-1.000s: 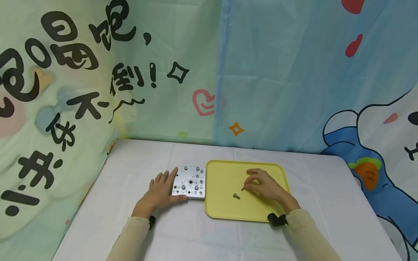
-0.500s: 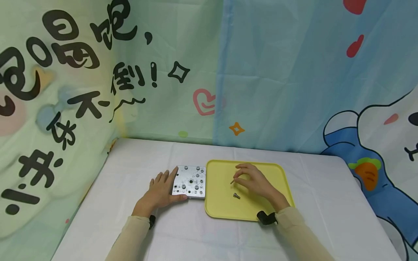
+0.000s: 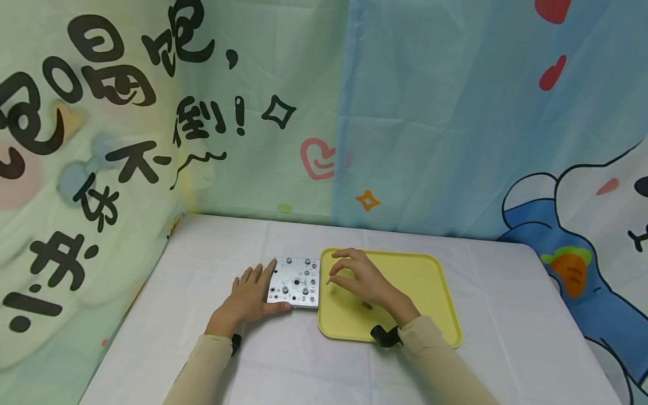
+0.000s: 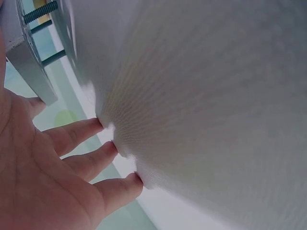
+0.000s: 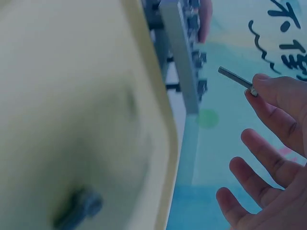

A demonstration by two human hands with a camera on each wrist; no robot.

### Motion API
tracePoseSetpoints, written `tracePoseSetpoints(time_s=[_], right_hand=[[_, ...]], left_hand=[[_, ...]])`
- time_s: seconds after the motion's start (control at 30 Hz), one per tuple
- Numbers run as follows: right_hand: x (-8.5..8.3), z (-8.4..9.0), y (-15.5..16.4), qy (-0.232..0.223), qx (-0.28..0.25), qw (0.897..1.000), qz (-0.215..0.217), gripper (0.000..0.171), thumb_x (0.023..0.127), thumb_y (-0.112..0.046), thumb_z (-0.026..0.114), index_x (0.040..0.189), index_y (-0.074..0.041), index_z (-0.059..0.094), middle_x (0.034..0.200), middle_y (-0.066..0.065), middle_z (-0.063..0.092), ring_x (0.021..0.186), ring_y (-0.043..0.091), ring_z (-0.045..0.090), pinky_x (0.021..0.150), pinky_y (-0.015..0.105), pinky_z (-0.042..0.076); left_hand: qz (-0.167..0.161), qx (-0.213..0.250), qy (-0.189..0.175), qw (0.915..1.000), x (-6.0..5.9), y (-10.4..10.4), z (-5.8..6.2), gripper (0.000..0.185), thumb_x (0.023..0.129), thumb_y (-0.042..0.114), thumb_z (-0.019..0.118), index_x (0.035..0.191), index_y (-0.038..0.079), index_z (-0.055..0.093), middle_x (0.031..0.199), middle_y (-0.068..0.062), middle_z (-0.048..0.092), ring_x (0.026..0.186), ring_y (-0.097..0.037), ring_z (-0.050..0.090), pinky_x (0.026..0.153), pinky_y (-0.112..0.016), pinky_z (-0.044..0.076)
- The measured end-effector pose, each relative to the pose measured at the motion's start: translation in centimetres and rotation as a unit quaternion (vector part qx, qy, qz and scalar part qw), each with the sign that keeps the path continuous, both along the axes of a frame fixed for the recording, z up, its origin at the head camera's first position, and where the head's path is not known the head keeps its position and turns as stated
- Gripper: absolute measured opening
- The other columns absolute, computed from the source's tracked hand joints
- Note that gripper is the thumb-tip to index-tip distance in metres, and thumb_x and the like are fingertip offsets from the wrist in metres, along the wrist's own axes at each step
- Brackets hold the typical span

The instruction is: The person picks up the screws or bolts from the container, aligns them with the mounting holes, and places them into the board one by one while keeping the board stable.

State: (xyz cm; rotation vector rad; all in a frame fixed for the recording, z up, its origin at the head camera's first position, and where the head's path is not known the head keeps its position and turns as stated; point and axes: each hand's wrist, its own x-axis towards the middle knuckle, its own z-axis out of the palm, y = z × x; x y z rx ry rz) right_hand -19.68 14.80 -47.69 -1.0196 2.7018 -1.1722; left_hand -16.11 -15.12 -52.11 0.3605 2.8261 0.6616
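Note:
A silver metal plate [image 3: 280, 274] with several screws in its top stands left of the yellow tray [image 3: 430, 298]. My left hand [image 3: 248, 296] rests at its left side, fingers straight, index finger at the left edge and thumb at the front edge. In the left wrist view, several fingertips [image 4: 130, 181] press on the white cloth. My right hand [image 3: 363, 277] is over the tray's left part and pinches a small threaded screw [image 5: 235, 77] by its head between thumb and index finger. The other fingers are spread. A second screw [image 5: 81, 208] lies on the tray, partly hidden by my right hand in the head view.
Threaded posts [image 4: 42, 12] show under the plate, raising it above the table. The tray has a low raised rim [image 3: 385, 251] close to the plate's right edge. A white cloth [image 3: 283, 360] covers the table; printed curtains [image 3: 405, 112] hang behind.
My right hand has moved left across the tray with the screw, close to the plate. The left hand and plate have stayed in place.

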Motion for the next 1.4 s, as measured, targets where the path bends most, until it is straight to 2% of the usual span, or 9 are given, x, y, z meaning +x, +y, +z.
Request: tracePoseSetpoints(time_s=[0.3, 0.57, 1.1, 1.4], right_hand=[[0.1, 0.3, -3.4, 0.005, -0.004, 1.000, 0.024, 0.004, 0.092, -0.011, 0.073, 0.089, -0.013, 0.072, 0.131, 0.019, 0.058, 0.128, 0.038, 0.044, 0.106, 0.057, 0.035], [0.4, -0.2, -5.5, 0.013, 0.021, 0.999, 0.041, 0.004, 0.092, -0.013, 0.073, 0.089, -0.013, 0.072, 0.129, 0.017, 0.059, 0.125, 0.036, 0.048, 0.104, 0.057, 0.036], [0.9, -1.2, -6.7, 0.002, 0.063, 0.997, 0.053, 0.004, 0.091, -0.015, 0.074, 0.087, -0.014, 0.073, 0.129, 0.013, 0.058, 0.129, 0.035, 0.046, 0.106, 0.057, 0.035], [1.1, -1.2, -7.0, 0.011, 0.065, 0.996, 0.061, 0.005, 0.091, -0.015, 0.072, 0.086, -0.013, 0.072, 0.127, 0.013, 0.059, 0.123, 0.034, 0.049, 0.102, 0.056, 0.038]], left_hand=[[0.002, -0.004, -0.001, 1.0000, 0.1, 0.1, 0.2, 0.112, 0.080, 0.068, 0.071, 0.162, 0.014, 0.016, 0.156, -0.029, 0.029, 0.143, -0.050, 0.023, 0.110, -0.069, 0.020], [-0.002, -0.003, -0.004, 1.0000, 0.2, 0.1, 0.5, 0.110, 0.082, 0.067, 0.070, 0.162, 0.014, 0.016, 0.156, -0.029, 0.028, 0.144, -0.050, 0.021, 0.110, -0.069, 0.020], [-0.002, -0.006, -0.001, 1.0000, -0.1, 0.0, -0.1, 0.111, 0.082, 0.069, 0.069, 0.162, 0.015, 0.015, 0.157, -0.029, 0.028, 0.144, -0.049, 0.022, 0.110, -0.069, 0.021], [-0.007, -0.007, 0.002, 0.9999, -0.1, -0.1, 0.0, 0.111, 0.082, 0.070, 0.068, 0.162, 0.015, 0.014, 0.157, -0.029, 0.028, 0.144, -0.050, 0.022, 0.109, -0.070, 0.021]])
